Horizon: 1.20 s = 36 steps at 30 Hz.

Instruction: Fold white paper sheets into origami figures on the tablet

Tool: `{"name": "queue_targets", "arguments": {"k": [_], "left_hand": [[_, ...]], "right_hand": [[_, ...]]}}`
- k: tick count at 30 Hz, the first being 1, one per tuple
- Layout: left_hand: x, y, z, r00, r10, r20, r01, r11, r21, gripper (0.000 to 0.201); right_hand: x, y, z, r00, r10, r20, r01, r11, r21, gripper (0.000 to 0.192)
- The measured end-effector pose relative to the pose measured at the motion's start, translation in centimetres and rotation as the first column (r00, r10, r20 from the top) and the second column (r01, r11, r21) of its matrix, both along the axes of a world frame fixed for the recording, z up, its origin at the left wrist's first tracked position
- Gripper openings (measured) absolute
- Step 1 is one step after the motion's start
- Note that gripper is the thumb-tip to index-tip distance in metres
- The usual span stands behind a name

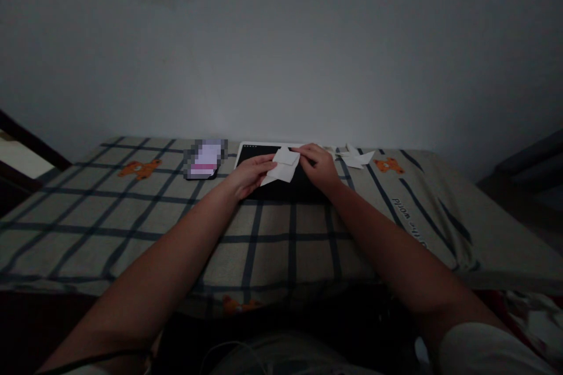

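The dark tablet (pixel 281 179) is taken as the landmark; it lies flat on the checked bed cover (pixel 132 217), close to the wall (pixel 281 41).

Well to the left of the tablet, an orange animal print (pixel 139 169) is seen on the cover. Just left of the tablet, a phone (pixel 203 159) is laid flat, its screen lit; its details cannot be read.

At the tablet's left edge, the left hand (pixel 248 177) is placed with its fingers curled and resting on the tablet. The lower left part of the folded white paper (pixel 284 165) is pinched between thumb and fingers of this hand.

The folded white paper is held over the middle of the tablet, just above or on its surface; which of the two cannot be told. Its upper part is folded into a flap with a pointed edge.

At the tablet's right half, the right hand (pixel 320 165) is set, fingers drawn together, and the paper's upper right corner is gripped by its fingertips.

Just right of the tablet, near the wall, several folded paper shapes (pixel 354 158) are laid on the cover, apart from both hands. Further right, a second orange print (pixel 387 164) and a line of printed lettering (pixel 409 220) are visible on the cover.
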<state>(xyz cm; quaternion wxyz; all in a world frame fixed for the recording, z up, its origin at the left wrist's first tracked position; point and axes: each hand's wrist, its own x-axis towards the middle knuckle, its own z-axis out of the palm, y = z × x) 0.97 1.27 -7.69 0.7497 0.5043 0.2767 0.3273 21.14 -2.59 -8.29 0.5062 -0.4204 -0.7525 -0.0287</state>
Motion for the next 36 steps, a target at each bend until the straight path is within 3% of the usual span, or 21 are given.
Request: {"name": "queue_targets", "arguments": {"k": [3, 9, 20, 25, 36], "left_hand": [[-0.1, 0.3, -0.3, 0.995, 0.094, 0.020, -0.095, 0.993, 0.074, 0.038], [-0.5, 0.9, -0.9, 0.980, 0.200, -0.003, -0.198, 0.972, 0.126, 0.035], [-0.6, 0.9, -1.0, 0.944, 0.291, -0.156, -0.230, 0.920, 0.318, 0.038], [-0.6, 0.8, -0.9, 0.939, 0.282, -0.199, -0.204, 0.918, 0.341, 0.038], [-0.5, 0.7, -0.8, 0.956, 0.214, -0.201, -0.157, 0.951, 0.267, 0.037]], "right_hand": [[0.0, -0.6, 0.6, 1.000, 0.012, -0.021, -0.012, 1.000, 0.005, 0.031], [0.1, -1.0, 0.7, 0.961, 0.091, 0.259, -0.075, 0.995, -0.070, 0.039], [0.5, -0.2, 0.1, 0.942, 0.070, 0.327, -0.054, 0.997, -0.058, 0.028], [0.2, -0.3, 0.2, 0.947, 0.014, 0.320, -0.012, 1.000, -0.009, 0.023], [-0.1, -0.8, 0.4, 0.898, 0.067, 0.435, -0.069, 0.998, -0.013, 0.022]]}}
